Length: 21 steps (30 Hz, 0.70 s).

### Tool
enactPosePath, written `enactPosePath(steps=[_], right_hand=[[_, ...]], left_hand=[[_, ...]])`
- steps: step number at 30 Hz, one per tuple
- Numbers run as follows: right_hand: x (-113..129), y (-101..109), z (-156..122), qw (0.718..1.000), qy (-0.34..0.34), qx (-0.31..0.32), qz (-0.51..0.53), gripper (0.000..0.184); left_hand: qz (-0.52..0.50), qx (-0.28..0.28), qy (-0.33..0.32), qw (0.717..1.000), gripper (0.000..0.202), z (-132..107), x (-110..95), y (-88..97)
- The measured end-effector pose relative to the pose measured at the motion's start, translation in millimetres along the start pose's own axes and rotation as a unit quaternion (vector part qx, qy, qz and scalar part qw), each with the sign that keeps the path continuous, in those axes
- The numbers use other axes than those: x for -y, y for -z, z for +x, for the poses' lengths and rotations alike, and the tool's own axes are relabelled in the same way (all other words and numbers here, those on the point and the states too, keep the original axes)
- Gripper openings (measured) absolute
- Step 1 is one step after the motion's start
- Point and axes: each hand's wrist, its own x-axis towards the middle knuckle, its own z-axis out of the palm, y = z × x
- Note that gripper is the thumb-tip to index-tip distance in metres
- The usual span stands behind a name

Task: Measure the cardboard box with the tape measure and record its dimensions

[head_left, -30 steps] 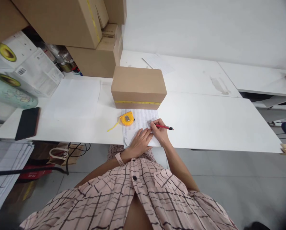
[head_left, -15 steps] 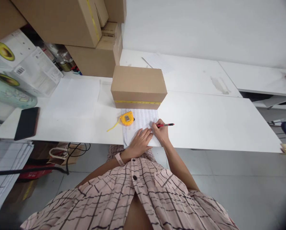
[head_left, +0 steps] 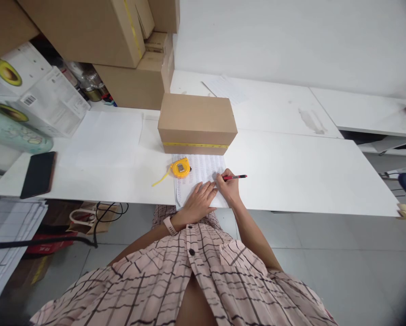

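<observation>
A printed sheet [head_left: 203, 164] covered in rows of small text lies at the table's front edge. My left hand [head_left: 200, 199] rests flat on its lower part, fingers apart. To the right, my right hand [head_left: 229, 186] is closed around a red and black pen [head_left: 235, 177], its tip end hidden by the fingers over the paper. On the sheet's upper left sits a yellow tape measure [head_left: 181, 168], with a short length of its blade pulled out to the left. Just behind the sheet stands a closed brown cardboard box [head_left: 198, 115] with a yellow strip along its front.
Stacked cardboard boxes [head_left: 131, 83] rise at the back left. Beside them are white cartons [head_left: 53, 99] with avocado pictures and a mint bottle [head_left: 19, 131]. A dark phone [head_left: 39, 174] and blank paper [head_left: 108, 138] lie left. Another sheet [head_left: 225, 88] lies by the wall.
</observation>
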Motion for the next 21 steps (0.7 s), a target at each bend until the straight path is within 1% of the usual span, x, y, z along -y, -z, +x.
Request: enactPosePath(steps=[4,8,15,21], right_hand=[[0.3,0.3,0.3,1.0,-0.002,0.006,-0.002,0.031],[0.7,1.4,0.8,1.0,-0.005,-0.002,0.0,0.03],[0.1,1.6,1.5,1.0,0.007,-0.004,-0.011,0.031],[0.3,1.5,1.5,1.0,-0.002,0.003,-0.008,0.03]], left_hand=[[-0.001,-0.001,0.002,1.0,0.064,0.1,0.1,-0.3],[0.009,-0.003,0.0,1.0,0.063,0.3,0.0,0.7],[0.017,-0.004,0.001,1.0,0.064,0.4,-1.3,1.9],[0.017,-0.009,0.0,1.0,0.062,-0.4,-1.3,2.8]])
